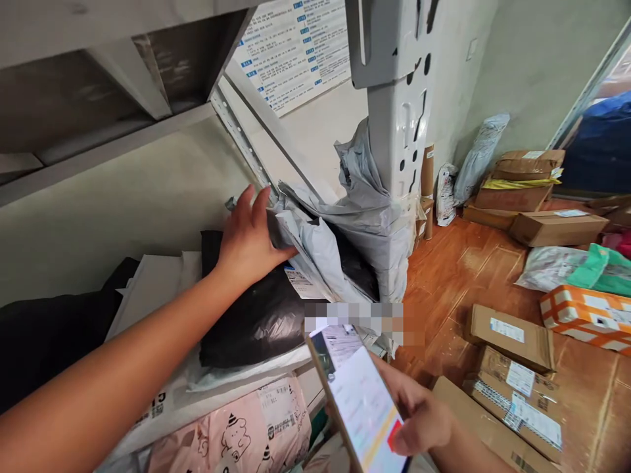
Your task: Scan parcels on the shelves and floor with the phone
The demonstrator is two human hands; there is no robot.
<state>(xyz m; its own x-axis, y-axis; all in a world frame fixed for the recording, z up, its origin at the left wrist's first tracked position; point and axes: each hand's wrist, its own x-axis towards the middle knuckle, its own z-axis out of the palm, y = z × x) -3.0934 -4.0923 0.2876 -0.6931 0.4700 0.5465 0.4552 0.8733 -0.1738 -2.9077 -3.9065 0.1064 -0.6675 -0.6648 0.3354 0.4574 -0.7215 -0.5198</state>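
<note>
My left hand [249, 240] reaches into a shelf bay and grips the edge of a grey poly mailer [315, 253] standing among other parcels. Its fingers point up and the thumb presses the mailer. A black plastic parcel [256, 322] lies right under that hand. My right hand [419, 420] is low in the middle of the view, closed around a smartphone [359, 404] with a lit screen tilted toward me. A pink cartoon-print parcel [241, 430] sits below the black one.
A grey metal shelf post [399, 131] stands just right of the mailers, wrapped by another grey bag [369, 203]. Cardboard boxes [513, 338] and bagged parcels [552, 266] lie scattered on the wooden floor [458, 269] to the right. A printed sheet [296, 46] hangs on the back wall.
</note>
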